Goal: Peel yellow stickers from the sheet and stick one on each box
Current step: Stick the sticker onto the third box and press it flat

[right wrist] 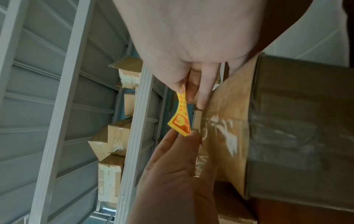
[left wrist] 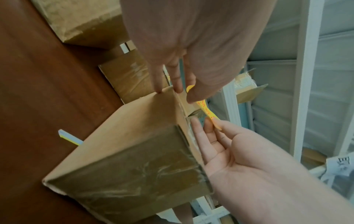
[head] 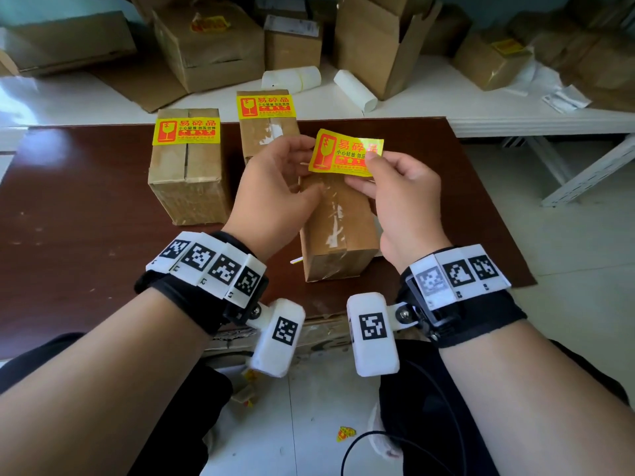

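The yellow sticker point(head: 345, 153) hung in the air just above the far end of the nearest box point(head: 335, 228), pinched by its edges between both hands. It looked thin, limp and feather-light, curling where unsupported; with its adhesive side probably bare, it was best held by the outermost margins and kept taut. The right hand point(head: 405, 197) pinched the right edge between thumb and forefinger, the other fingers loosely curled. The left hand point(head: 275, 194) gripped the left edge, its fingers touching the box top. That taped carton bore no label yet, while the two boxes behind point(head: 187, 166) point(head: 266, 128) each carried one. All three stood shut on the brown table point(head: 86, 207), contents unseen.
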